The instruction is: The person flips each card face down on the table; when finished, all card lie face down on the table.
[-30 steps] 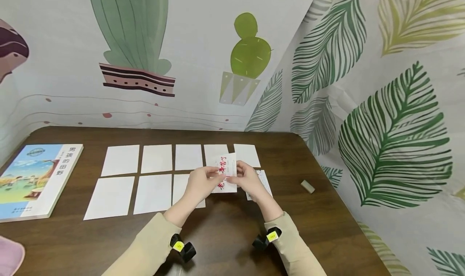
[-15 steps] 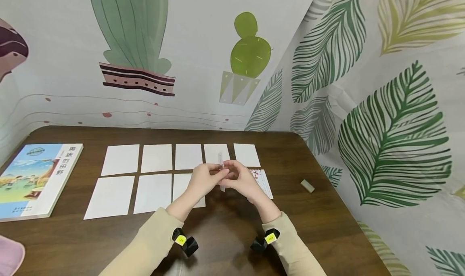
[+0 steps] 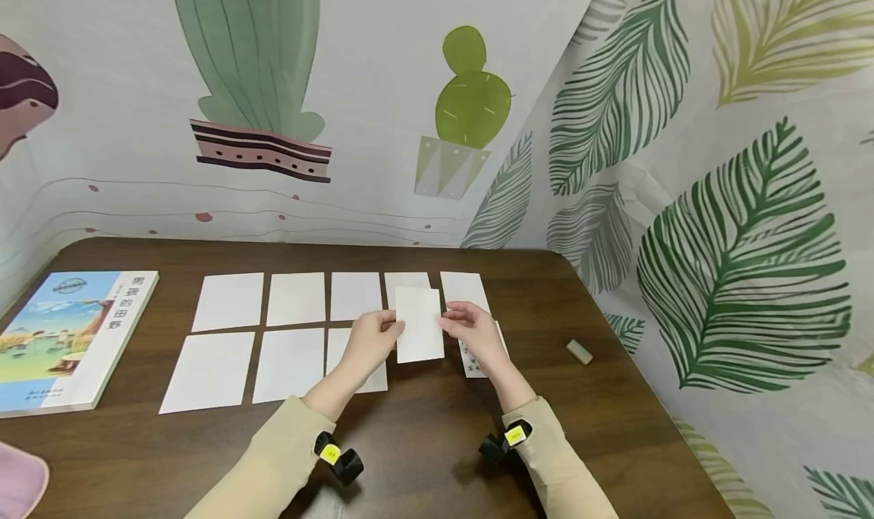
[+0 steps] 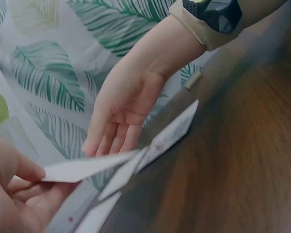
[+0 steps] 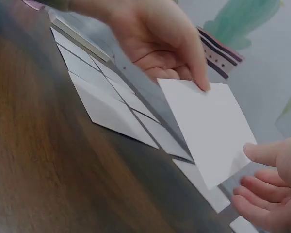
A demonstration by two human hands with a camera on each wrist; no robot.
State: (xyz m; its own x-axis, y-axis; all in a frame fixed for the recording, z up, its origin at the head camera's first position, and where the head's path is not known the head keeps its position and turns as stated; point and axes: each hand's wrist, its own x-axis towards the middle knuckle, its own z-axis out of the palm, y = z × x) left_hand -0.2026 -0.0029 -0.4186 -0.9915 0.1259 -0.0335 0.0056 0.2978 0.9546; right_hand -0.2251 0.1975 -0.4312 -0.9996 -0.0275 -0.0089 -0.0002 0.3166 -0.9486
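My left hand (image 3: 382, 334) pinches the left edge of a white card (image 3: 419, 324) and holds it blank side up, just above the brown table (image 3: 423, 435). In the right wrist view the left hand (image 5: 160, 46) has its fingertips on the card (image 5: 208, 126). My right hand (image 3: 464, 328) is beside the card's right edge with fingers straight and relaxed; the left wrist view shows this hand (image 4: 119, 114) gripping nothing. A printed card (image 3: 473, 363) lies on the table partly under the right hand.
Two rows of blank white cards (image 3: 293, 299) lie on the table left of my hands. A picture book (image 3: 68, 337) sits at the far left, a small eraser (image 3: 578, 350) at the right, a pink object (image 3: 17, 482) at the bottom left. Patterned cloth walls (image 3: 717, 200) close in behind and to the right.
The held card has been turned over: red writing faced up a second ago, it stood edge-on half a second ago, and now its blank side faces up. The right hand has let go of it.
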